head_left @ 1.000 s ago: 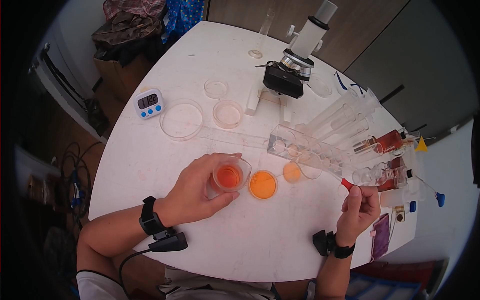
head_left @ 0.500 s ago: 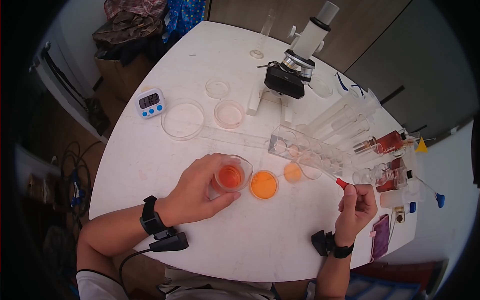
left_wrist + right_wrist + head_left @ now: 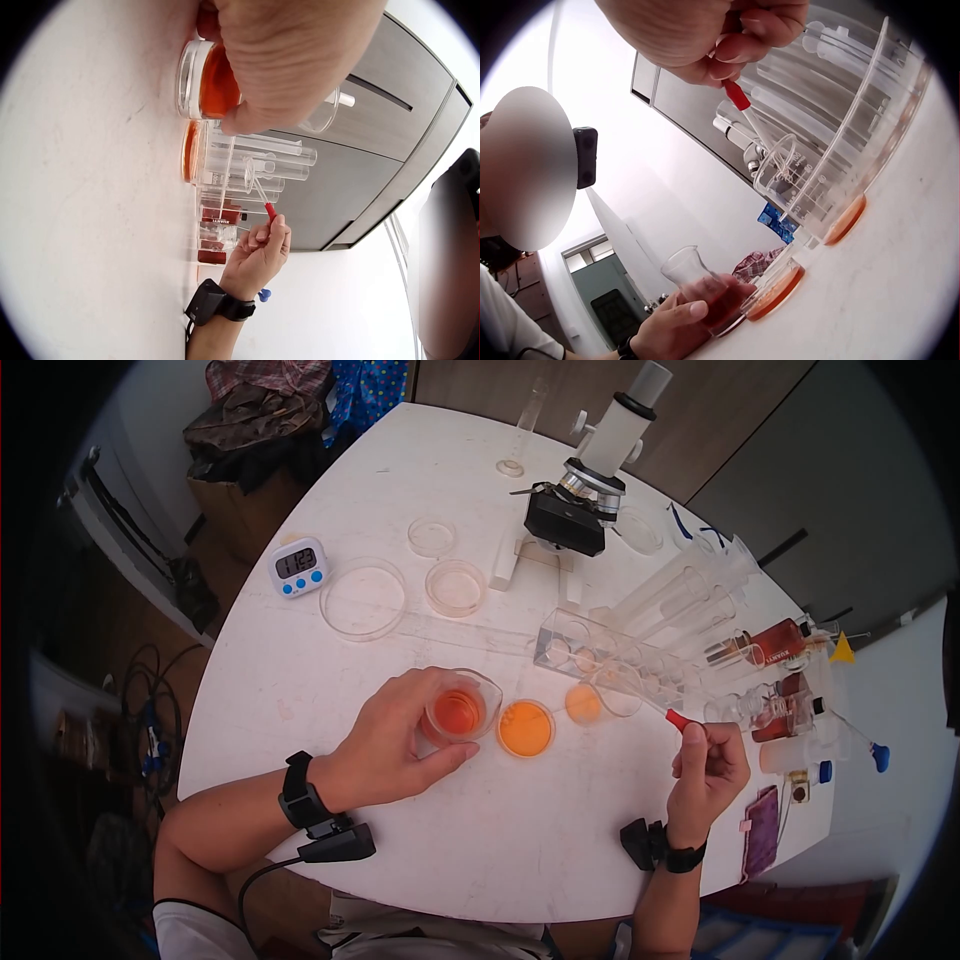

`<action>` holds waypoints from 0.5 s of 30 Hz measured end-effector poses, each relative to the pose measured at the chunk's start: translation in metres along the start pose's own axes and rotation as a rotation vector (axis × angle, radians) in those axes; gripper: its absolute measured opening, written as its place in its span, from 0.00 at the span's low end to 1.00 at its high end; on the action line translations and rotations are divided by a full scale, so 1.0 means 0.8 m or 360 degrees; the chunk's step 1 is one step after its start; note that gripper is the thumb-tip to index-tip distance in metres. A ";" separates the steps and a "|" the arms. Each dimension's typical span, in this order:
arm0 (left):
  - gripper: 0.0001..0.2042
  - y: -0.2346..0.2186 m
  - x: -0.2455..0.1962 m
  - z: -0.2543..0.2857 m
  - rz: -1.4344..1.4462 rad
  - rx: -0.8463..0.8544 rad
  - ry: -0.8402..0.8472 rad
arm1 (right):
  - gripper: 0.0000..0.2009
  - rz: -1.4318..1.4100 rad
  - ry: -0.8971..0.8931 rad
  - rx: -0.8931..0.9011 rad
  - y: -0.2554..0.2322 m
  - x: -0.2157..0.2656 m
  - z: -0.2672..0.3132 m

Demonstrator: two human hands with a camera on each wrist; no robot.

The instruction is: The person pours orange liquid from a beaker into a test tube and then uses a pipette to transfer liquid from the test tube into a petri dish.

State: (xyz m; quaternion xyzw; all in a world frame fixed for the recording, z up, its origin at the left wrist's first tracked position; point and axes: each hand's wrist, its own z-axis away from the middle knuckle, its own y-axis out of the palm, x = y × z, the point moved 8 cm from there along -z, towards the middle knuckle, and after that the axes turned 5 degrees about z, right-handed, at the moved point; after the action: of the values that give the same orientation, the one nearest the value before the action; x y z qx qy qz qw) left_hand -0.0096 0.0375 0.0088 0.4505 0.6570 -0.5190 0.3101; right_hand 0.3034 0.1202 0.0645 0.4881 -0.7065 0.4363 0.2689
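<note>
My left hand [image 3: 385,735] wraps round a glass flask [image 3: 484,700] with a flared lip, standing on the table with orange-red liquid low inside. Thumb and fingers of my right hand [image 3: 712,765] pinch the red rubber bulb [image 3: 681,720] of a dropper. Its clear tube [image 3: 759,129] slants down into a graduated beaker [image 3: 769,180], which has a shallow layer of orange liquid [image 3: 583,704] at its bottom. Between flask and beaker lies a petri dish [image 3: 526,728] of orange liquid, with bubbles near its upper left rim.
Behind the beaker runs a clear test tube rack [image 3: 590,645] with several tubes. A microscope [image 3: 590,480] stands at the back. Glass dishes [image 3: 363,600] and a timer [image 3: 298,567] sit at left. Brown-red bottles [image 3: 778,644] and a purple cloth [image 3: 760,835] lie right.
My right hand and the dropper's red bulb have shifted a little left and up toward the beaker. The left hand and flask stay in place.
</note>
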 end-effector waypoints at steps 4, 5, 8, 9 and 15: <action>0.26 -0.001 -0.001 0.000 0.0010 0.0000 -0.0003 | 0.09 0.0004 -0.0012 -0.0008 -0.001 0.001 0.001; 0.25 -0.001 0.000 0.000 0.0012 0.0020 -0.0062 | 0.09 0.0007 -0.0033 -0.0055 -0.004 0.003 0.001; 0.24 -0.001 0.002 0.000 0.0010 0.0032 -0.0110 | 0.09 -0.0027 -0.0096 -0.0140 -0.011 0.006 0.004; 0.24 -0.001 0.001 0.000 0.0004 0.0029 -0.0095 | 0.08 -0.0064 -0.0139 -0.0182 -0.014 0.007 0.006; 0.24 -0.001 0.002 0.001 0.0016 0.0029 -0.0103 | 0.06 -0.0093 -0.0274 0.0161 0.014 0.026 0.020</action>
State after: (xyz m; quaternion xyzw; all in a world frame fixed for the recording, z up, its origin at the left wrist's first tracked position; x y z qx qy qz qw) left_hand -0.0111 0.0375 0.0074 0.4396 0.6396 -0.5376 0.3298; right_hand 0.2862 0.0985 0.0699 0.5570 -0.6896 0.4199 0.1948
